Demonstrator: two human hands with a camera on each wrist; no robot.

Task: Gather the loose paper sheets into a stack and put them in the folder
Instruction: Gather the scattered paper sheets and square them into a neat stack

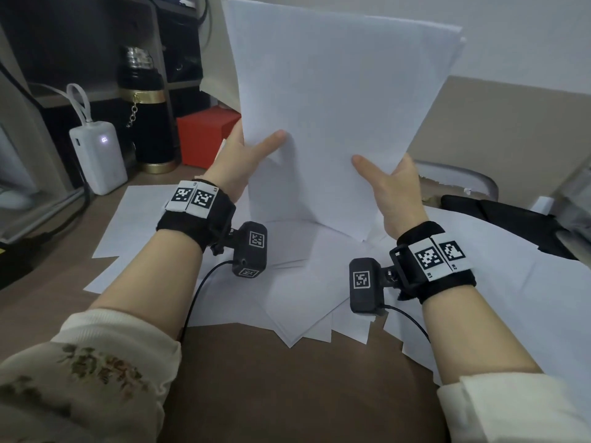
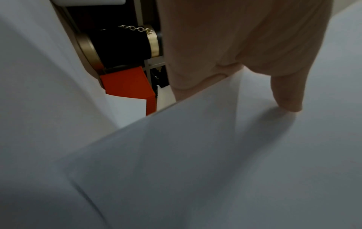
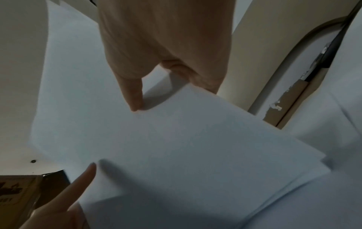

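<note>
An upright stack of white paper sheets [image 1: 326, 123] stands with its bottom edge on the sheets lying on the table. My left hand [image 1: 252, 145] pinches its left edge, thumb in front and fingers hidden behind. My right hand [image 1: 383, 171] pinches the right edge the same way. The left wrist view shows the left hand's thumb [image 2: 288, 100] pressing the stack [image 2: 195, 155]. In the right wrist view the right hand's thumb [image 3: 133, 96] lies on the stack [image 3: 186, 139]. Several loose sheets [image 1: 313, 298] lie fanned across the brown table [image 1: 287, 388]. A flat black object [image 1: 499, 212], possibly the folder, lies at the right, partly under paper.
A black and gold flask [image 1: 147, 123], a white power bank [image 1: 99, 155] with a cable and a red box [image 1: 204, 139] stand at the back left before dark shelves. A grey chair back [image 1: 463, 177] shows behind the table at the right.
</note>
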